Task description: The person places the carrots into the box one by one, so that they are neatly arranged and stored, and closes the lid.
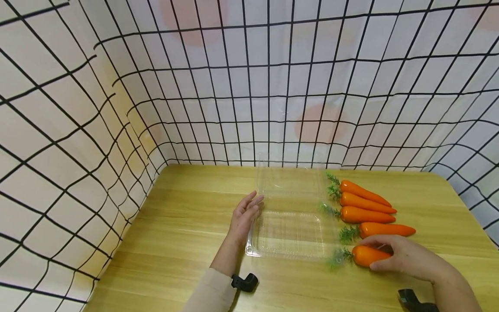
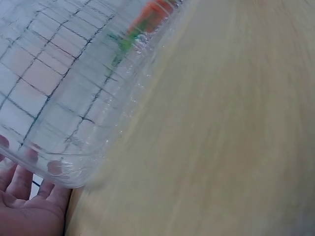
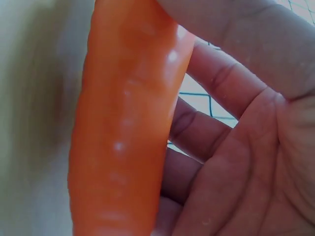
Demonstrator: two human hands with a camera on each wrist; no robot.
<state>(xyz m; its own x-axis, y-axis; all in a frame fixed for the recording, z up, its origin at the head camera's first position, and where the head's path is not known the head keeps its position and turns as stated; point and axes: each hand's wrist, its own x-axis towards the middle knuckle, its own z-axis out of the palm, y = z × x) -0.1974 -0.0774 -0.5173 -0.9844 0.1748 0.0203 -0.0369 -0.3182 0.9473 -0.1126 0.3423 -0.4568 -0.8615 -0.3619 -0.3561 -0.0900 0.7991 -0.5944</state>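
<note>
A clear plastic clamshell box (image 1: 288, 234) lies on the table with its lid raised at the back. My left hand (image 1: 244, 216) is at the box's left side, its fingers fairly straight; in the left wrist view the left hand (image 2: 29, 206) shows beside the clear wall, with some fingertips seen through it. At the box's right, my right hand (image 1: 409, 258) grips the nearest orange carrot (image 1: 366, 255) between thumb and fingers. That carrot (image 3: 123, 123) fills much of the right wrist view. Its tip is hidden by the hand in the head view. Its green top points toward the box.
Several more carrots (image 1: 368, 214) with green tops lie in a column behind the held one, tips to the right. A wooden table (image 1: 175, 242) spreads beneath. Black grid-patterned sheeting (image 1: 234, 86) stands behind and at both sides.
</note>
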